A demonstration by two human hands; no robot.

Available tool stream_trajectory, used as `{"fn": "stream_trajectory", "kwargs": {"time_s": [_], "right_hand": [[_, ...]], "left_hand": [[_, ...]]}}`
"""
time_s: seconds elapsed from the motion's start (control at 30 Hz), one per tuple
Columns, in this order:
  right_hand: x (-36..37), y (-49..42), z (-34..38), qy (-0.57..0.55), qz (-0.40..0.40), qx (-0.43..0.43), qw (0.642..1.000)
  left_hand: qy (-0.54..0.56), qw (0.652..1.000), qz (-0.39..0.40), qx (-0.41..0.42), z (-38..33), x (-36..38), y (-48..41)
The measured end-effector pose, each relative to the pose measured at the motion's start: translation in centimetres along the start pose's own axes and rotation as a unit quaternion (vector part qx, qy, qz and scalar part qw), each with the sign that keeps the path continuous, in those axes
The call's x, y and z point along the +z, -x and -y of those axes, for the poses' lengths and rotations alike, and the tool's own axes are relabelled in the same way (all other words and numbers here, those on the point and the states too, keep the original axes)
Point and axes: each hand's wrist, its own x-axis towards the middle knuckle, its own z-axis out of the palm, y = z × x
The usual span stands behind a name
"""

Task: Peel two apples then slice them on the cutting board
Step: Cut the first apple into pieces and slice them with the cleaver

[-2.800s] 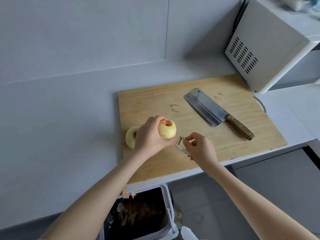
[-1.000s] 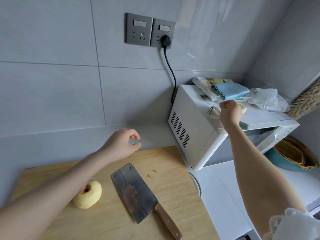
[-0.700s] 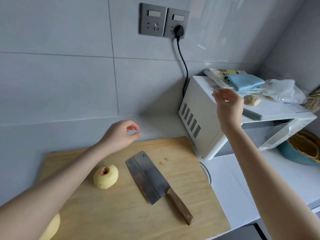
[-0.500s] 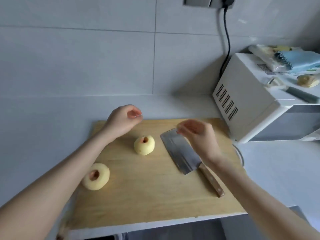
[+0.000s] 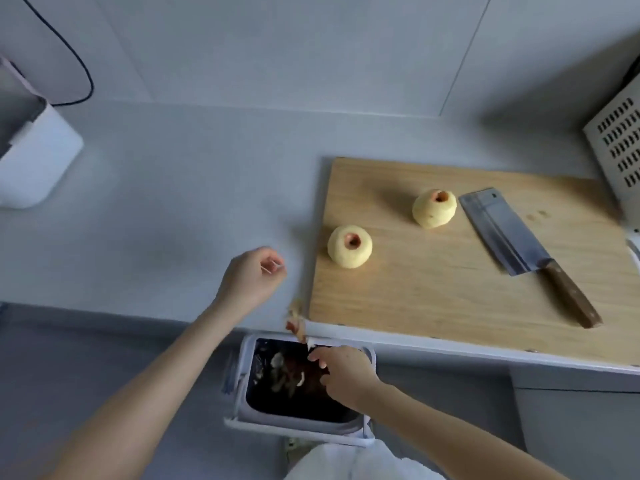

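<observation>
Two peeled apples stand on the wooden cutting board point(image 5: 433, 299): one apple point(image 5: 349, 246) near its left edge, the other apple point(image 5: 434, 208) further back, both with the core hollow up. To their right a cleaver point(image 5: 502, 233) lies flat on the board, its wooden handle toward the front. My left hand point(image 5: 252, 282) hovers over the counter left of the board, loosely curled and holding nothing. My right hand point(image 5: 343, 372) is below the counter edge, over the bin. Its fingertips are close to a peel scrap point(image 5: 296, 323) that hangs off the edge.
A small white bin point(image 5: 242, 375) with dark peelings inside hangs below the counter front. A white microwave point(image 5: 620, 157) stands at the right edge of view. A white appliance point(image 5: 34, 161) with a black cable sits at the far left.
My right hand left the peeler on top of the microwave and came down to the bin. My left hand moved left off the board. The view swung down and left.
</observation>
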Motion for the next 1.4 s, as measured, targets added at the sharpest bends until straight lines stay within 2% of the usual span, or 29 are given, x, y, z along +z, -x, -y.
{"fn": "stream_trajectory", "kwargs": {"time_s": [0.1,0.2,0.33,0.43,0.57,0.73,0.83,0.93,1.0,1.07,1.13,1.27,1.4], "right_hand": [[-0.1,-0.5,1.2,-0.04,-0.087,0.025,0.995],[-1.0,-2.3,2.3,-0.092,-0.164,0.014,0.982],[-0.3,-3.4,3.1,-0.104,-0.199,0.016,0.974],[1.5,-2.3,1.9,-0.121,-0.211,0.067,0.968],[3.5,-1.4,0.5,-0.127,-0.195,0.112,0.966],[5.7,-2.6,0.7,-0.085,-0.182,0.07,0.977],[6.6,-3.3,0.8,-0.008,-0.12,0.034,0.992],[7.1,-3.9,0.9,0.062,-0.116,0.001,0.991],[7.7,-4.3,0.7,0.092,-0.109,-0.003,0.99],[8.4,-4.0,0.6,0.111,-0.062,0.007,0.992],[8.5,-3.2,0.3,0.098,-0.046,0.019,0.994],[5.9,-1.0,0.0,0.009,-0.136,0.037,0.99],[0.6,1.3,-0.9,-0.06,-0.261,0.083,0.96]], "left_hand": [[-0.062,0.995,0.055,0.059,2.9,2.6,1.8],[-0.102,0.982,0.109,0.113,4.3,4.9,1.1],[-0.137,0.968,0.144,0.155,5.7,6.3,1.1],[-0.108,0.957,0.185,0.198,6.4,6.1,3.6],[-0.127,0.937,0.259,0.196,7.9,6.0,6.1],[-0.088,0.961,0.214,0.149,8.5,4.9,5.3],[-0.062,0.973,0.171,0.142,8.6,4.4,4.8],[-0.04,0.978,0.142,0.149,8.6,3.9,4.5],[-0.033,0.978,0.133,0.158,8.4,3.7,4.2],[-0.031,0.978,0.132,0.161,8.2,3.5,4.0],[-0.033,0.978,0.132,0.161,7.8,3.4,3.6],[-0.019,0.98,0.112,0.166,5.0,3.6,2.3],[0.002,0.978,0.067,0.197,0.1,4.4,1.0]]}}
